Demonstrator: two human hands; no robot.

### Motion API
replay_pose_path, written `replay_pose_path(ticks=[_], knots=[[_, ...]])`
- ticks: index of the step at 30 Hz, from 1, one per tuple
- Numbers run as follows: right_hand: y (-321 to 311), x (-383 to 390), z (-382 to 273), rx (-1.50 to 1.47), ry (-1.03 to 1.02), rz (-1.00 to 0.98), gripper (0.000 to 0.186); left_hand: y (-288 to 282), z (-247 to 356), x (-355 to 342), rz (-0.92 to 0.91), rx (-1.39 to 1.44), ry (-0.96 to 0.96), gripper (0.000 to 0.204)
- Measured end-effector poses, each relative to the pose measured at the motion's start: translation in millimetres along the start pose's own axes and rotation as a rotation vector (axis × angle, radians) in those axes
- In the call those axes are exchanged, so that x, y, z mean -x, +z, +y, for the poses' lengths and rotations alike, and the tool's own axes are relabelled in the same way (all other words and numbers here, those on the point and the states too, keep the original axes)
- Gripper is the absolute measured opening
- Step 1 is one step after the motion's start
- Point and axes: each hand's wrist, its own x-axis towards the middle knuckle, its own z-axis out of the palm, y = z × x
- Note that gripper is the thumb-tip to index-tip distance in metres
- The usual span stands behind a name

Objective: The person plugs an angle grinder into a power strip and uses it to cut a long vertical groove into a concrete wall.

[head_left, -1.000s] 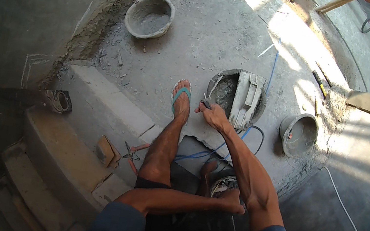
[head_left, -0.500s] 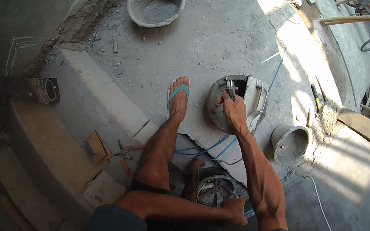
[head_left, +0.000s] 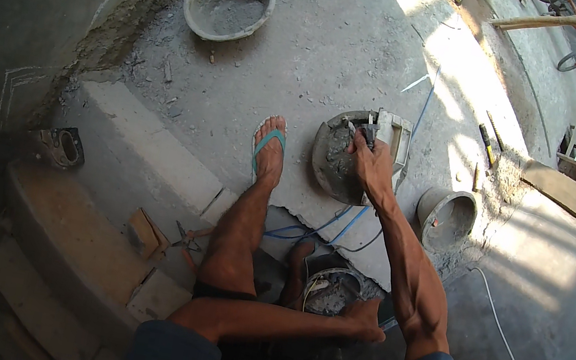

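Observation:
My right hand [head_left: 374,171] is closed around a black power plug [head_left: 369,131], its metal prongs pointing away from me. It hovers over a round container [head_left: 321,157] of grey, mortar-like material, beside a pale rectangular frame [head_left: 403,140]. Across my body, my left hand [head_left: 363,318] lies at the right side of a small bucket [head_left: 312,286] with grey lumps inside. Its fingers are curled near a thin pale strip, but what they grip is not clear. Blue cables [head_left: 351,226] run between the container and the bucket.
A cement-stained basin [head_left: 224,36] stands at the far left and another bucket [head_left: 425,208] at the right. Pliers [head_left: 188,242] lie near concrete steps [head_left: 67,207]. A yellow-and-black tool [head_left: 486,143] rests by the broken floor edge. My sandalled foot [head_left: 270,150] is ahead.
My right hand with the plug has turned slightly, showing more of the container's grey contents. The whole view has shifted a little. My left hand stays beside the small bucket.

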Motion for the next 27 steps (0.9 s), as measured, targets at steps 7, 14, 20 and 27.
replay_pose_path(ticks=[7,14,20,27], knots=[[-4,-32,-19,0.025,0.014,0.017,0.051,-11,10,2,-0.013,0.022,-0.013,0.092],[10,-59,-95,0.064,-0.120,-0.024,0.049,-36,29,6,-0.055,0.057,-0.027,0.079],[48,-118,-131,0.064,-0.270,-0.025,0.048,-42,41,-2,-0.064,0.027,-0.091,0.081],[92,-163,-168,-0.030,-0.188,-0.061,0.052,-25,23,-18,0.008,0.090,0.004,0.081]])
